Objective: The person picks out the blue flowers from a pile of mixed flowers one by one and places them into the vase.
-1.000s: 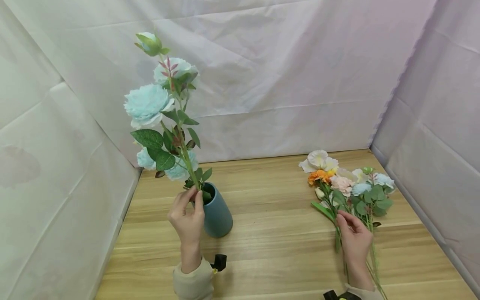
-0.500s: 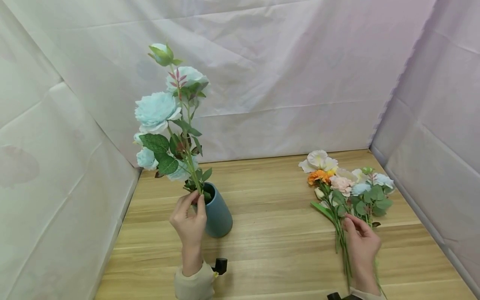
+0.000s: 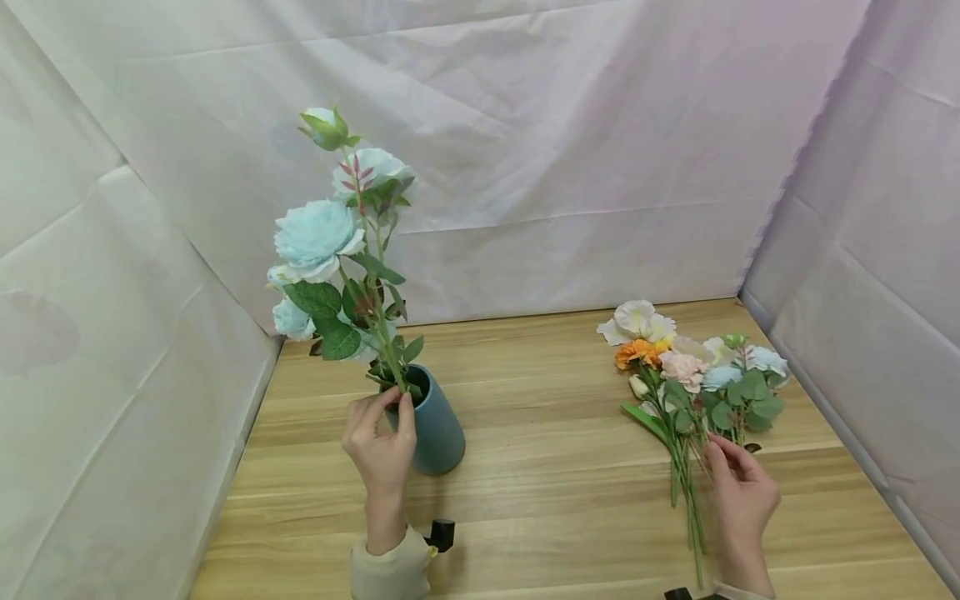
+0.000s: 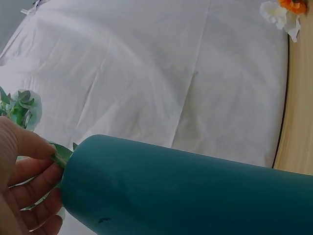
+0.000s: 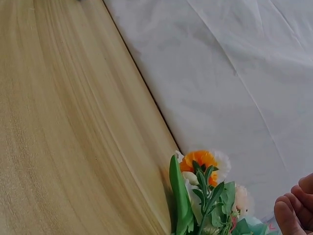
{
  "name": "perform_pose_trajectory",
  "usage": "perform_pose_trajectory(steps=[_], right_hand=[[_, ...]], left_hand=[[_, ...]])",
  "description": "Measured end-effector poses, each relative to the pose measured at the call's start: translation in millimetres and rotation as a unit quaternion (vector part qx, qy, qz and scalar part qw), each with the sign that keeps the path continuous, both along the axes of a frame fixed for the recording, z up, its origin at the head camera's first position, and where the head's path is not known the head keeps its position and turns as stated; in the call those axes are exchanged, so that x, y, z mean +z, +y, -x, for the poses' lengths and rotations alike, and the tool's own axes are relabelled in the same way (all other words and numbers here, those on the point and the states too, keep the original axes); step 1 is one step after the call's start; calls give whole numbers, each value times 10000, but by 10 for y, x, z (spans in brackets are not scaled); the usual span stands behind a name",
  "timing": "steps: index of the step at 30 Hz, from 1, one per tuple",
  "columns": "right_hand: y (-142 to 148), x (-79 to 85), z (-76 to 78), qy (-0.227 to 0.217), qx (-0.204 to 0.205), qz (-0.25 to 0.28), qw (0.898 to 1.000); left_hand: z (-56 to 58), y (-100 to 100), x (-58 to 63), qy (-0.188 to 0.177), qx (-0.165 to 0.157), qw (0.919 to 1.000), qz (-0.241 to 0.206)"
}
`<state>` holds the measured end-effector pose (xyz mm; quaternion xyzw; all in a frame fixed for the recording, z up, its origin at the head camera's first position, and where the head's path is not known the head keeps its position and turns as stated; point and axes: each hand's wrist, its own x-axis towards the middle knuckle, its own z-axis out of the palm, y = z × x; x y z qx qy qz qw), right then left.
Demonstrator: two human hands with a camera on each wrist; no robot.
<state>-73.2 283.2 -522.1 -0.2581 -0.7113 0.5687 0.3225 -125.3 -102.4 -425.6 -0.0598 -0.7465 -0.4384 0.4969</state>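
My left hand (image 3: 381, 442) pinches the green stem of a tall spray of pale blue artificial flowers (image 3: 315, 237), right at the vase mouth. The stem's lower end is hidden by the hand and rim. The blue-green vase (image 3: 438, 433) leans slightly in the head view; the left wrist view shows its side (image 4: 171, 191) close to the curled fingers. My right hand (image 3: 742, 492) hovers over the stems of a flower bunch (image 3: 682, 371), fingers loosely bent. No flower is visibly gripped by it; in the right wrist view its fingers (image 5: 288, 215) show beside the blossoms.
The bunch lies on the wooden table (image 3: 540, 467) at the right, with an orange flower (image 3: 637, 354), white flowers (image 3: 636, 321) and smaller blue ones (image 3: 765, 360). White cloth (image 3: 525, 167) hangs behind and on both sides.
The tall blue flower spray has swung slightly right, then sunk lower toward the vase with my left hand. My right hand has slid rightward across the lying stems; those flowers stay put.
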Motion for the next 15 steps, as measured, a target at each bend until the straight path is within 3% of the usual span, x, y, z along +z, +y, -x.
perform_pose_trajectory(steps=[10, 15], right_hand=[[21, -30, -14, 160, -56, 110, 9998], [3, 52, -51, 253, -25, 321, 9992]], left_hand=[[12, -6, -58, -93, -35, 9999, 98], [14, 1, -83, -60, 47, 9999, 108]])
